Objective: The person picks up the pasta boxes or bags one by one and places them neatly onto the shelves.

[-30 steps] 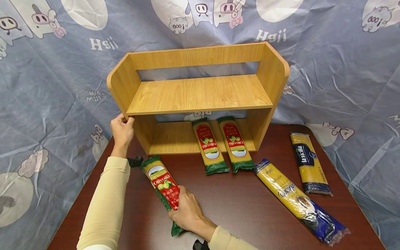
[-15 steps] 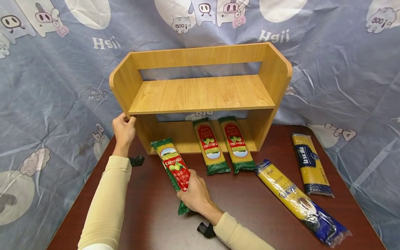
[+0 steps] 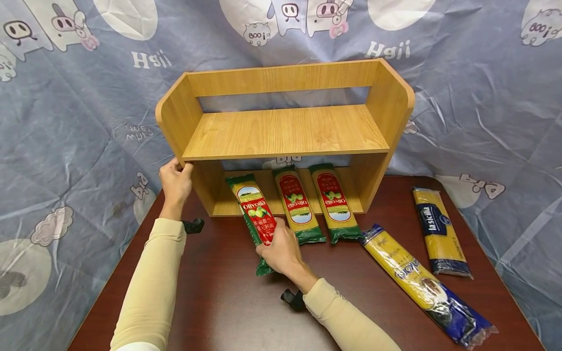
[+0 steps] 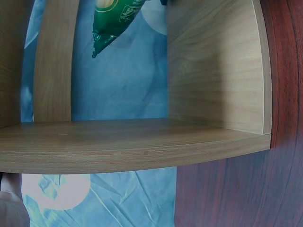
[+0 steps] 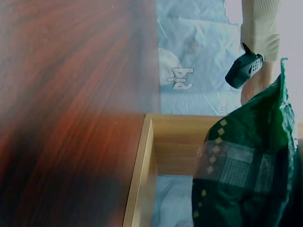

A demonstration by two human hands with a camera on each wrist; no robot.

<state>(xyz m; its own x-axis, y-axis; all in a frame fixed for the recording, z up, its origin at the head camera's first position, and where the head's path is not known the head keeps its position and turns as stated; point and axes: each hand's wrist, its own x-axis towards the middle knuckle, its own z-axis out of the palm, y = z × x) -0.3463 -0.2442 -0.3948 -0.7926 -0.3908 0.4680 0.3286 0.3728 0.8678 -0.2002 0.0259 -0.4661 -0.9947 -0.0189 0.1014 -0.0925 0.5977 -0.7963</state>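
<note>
A green-ended Olivoilà spaghetti packet point(image 3: 259, 214) is held near its close end by my right hand point(image 3: 283, 248), its far end over the lower shelf. In the right wrist view the packet's dark green end point(image 5: 236, 189) fills the lower right. My left hand point(image 3: 175, 183) grips the left side panel of the wooden shelf point(image 3: 285, 131); in the left wrist view only a bit of that hand point(image 4: 12, 208) shows at the lower left. Two like packets, one in the middle point(image 3: 295, 202) and one at the right point(image 3: 333, 202), lie side by side on the lower board, green ends jutting over its front edge.
On the dark red-brown table point(image 3: 219, 302), a blue-and-yellow pasta packet point(image 3: 426, 285) lies slanted at the right. Beyond it is a La Sicilia packet point(image 3: 441, 231). A patterned blue-grey cloth point(image 3: 88, 122) hangs behind the shelf.
My right hand has carried the spaghetti packet forward and to the right, from over the table to the lower shelf opening. The left hand has kept its grip on the side panel.
</note>
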